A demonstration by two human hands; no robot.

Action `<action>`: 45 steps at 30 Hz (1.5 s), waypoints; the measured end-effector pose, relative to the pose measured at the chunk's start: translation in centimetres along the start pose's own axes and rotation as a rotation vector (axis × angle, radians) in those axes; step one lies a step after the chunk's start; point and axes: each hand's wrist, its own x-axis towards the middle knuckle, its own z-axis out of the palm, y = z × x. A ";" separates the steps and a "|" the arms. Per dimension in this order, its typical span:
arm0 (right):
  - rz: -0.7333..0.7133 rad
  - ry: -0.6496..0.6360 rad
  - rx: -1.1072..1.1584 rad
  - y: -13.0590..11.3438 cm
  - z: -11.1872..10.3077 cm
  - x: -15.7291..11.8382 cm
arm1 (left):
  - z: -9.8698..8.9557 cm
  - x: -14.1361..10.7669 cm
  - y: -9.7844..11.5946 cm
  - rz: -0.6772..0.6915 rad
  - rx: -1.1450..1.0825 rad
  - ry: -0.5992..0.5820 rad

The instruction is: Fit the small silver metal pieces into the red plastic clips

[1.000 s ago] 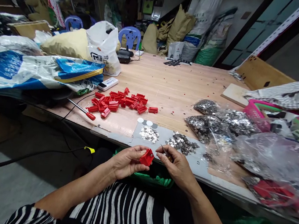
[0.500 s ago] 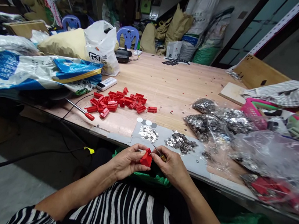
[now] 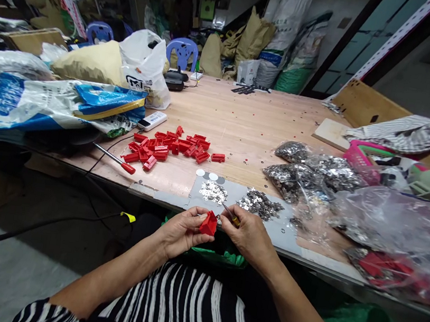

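Between the fingers and thumb of my left hand is a red plastic part, tilted above the table's front edge. My right hand, just to its right, is closed around a thin-shafted tool with a yellow handle; the shaft points up and left, and its exact kind is unclear. A tiny dark piece seems to show at the right thumb and fingertip, too small to name. Beyond my hands, a pile of shiny flat metal pieces and a pile of darker metal pieces lie on a grey sheet.
Several red plastic parts are heaped at the left, near a red-handled metal rod. Clear bags of metal pieces and a pink basket crowd the right. Large plastic sacks cover the left end. A green bag hangs below my hands.
My right hand has drawn slightly away from the red plastic part, with the tool still in it. The left hand has turned the part a little, still gripping it.
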 end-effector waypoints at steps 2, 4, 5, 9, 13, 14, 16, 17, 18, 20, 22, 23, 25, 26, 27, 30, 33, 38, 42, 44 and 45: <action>-0.003 0.005 -0.029 -0.3 0.0 0.0 | -0.1 0.0 0.0 -0.009 -0.011 -0.011; 0.000 0.010 -0.050 -0.7 0.0 0.0 | -0.1 0.0 0.0 -0.018 -0.024 -0.018; 0.003 0.012 -0.058 -0.9 0.0 -0.1 | -0.1 0.0 0.0 -0.022 -0.032 -0.019; 0.012 0.033 -0.080 -1.3 -0.2 -0.1 | 0.0 -0.1 0.1 -0.031 -0.055 -0.013; 0.020 0.039 -0.116 -1.3 -0.2 -0.2 | -0.1 -0.1 0.0 -0.034 -0.063 -0.019; 0.020 0.036 -0.126 -1.3 -0.1 -0.3 | -0.1 -0.1 -0.1 -0.035 -0.067 -0.022; 0.022 0.032 -0.141 -1.3 0.0 -0.3 | -0.1 0.0 -0.2 -0.039 -0.077 -0.028; 0.026 0.030 -0.147 -1.3 0.1 -0.3 | -0.2 0.0 -0.2 -0.043 -0.080 -0.031; 0.030 0.026 -0.152 -1.3 0.2 -0.3 | -0.2 0.0 -0.2 -0.047 -0.081 -0.035; 0.033 0.016 -0.160 -1.4 0.2 -0.3 | -0.2 0.1 -0.3 -0.051 -0.071 -0.039; 0.025 0.011 -0.163 -1.4 0.2 -0.3 | -0.2 0.0 -0.3 -0.055 -0.051 -0.038; 0.019 0.012 -0.163 -1.4 0.2 -0.3 | -0.3 0.0 -0.3 -0.058 -0.042 -0.038; 0.007 0.015 -0.162 -1.3 0.2 -0.4 | -0.3 0.1 -0.2 -0.067 -0.031 -0.040; 0.006 0.015 -0.163 -1.3 0.2 -0.4 | -0.3 0.1 -0.2 -0.071 -0.029 -0.043; 0.007 0.014 -0.163 -1.2 0.2 -0.4 | -0.4 0.1 -0.3 -0.072 -0.029 -0.046; 0.033 0.006 -0.158 -1.1 0.3 -0.5 | -0.4 0.1 -0.4 -0.071 -0.027 -0.052; 0.067 0.000 -0.151 -1.1 0.3 -0.6 | -0.5 0.2 -0.7 -0.057 -0.013 -0.051; 0.047 -0.017 -0.150 -1.3 0.3 -0.6 | -0.5 0.2 -1.0 -0.053 0.000 -0.055; -0.012 -0.064 -0.115 -0.9 0.1 -0.6 | -0.5 0.2 -0.8 -0.064 -0.002 -0.033; -0.024 -0.091 -0.078 -0.4 0.0 -0.6 | -0.6 0.2 -0.7 -0.064 -0.009 -0.018; -0.026 -0.103 -0.053 -0.2 0.0 -0.6 | -0.6 0.2 -0.6 -0.065 -0.011 -0.013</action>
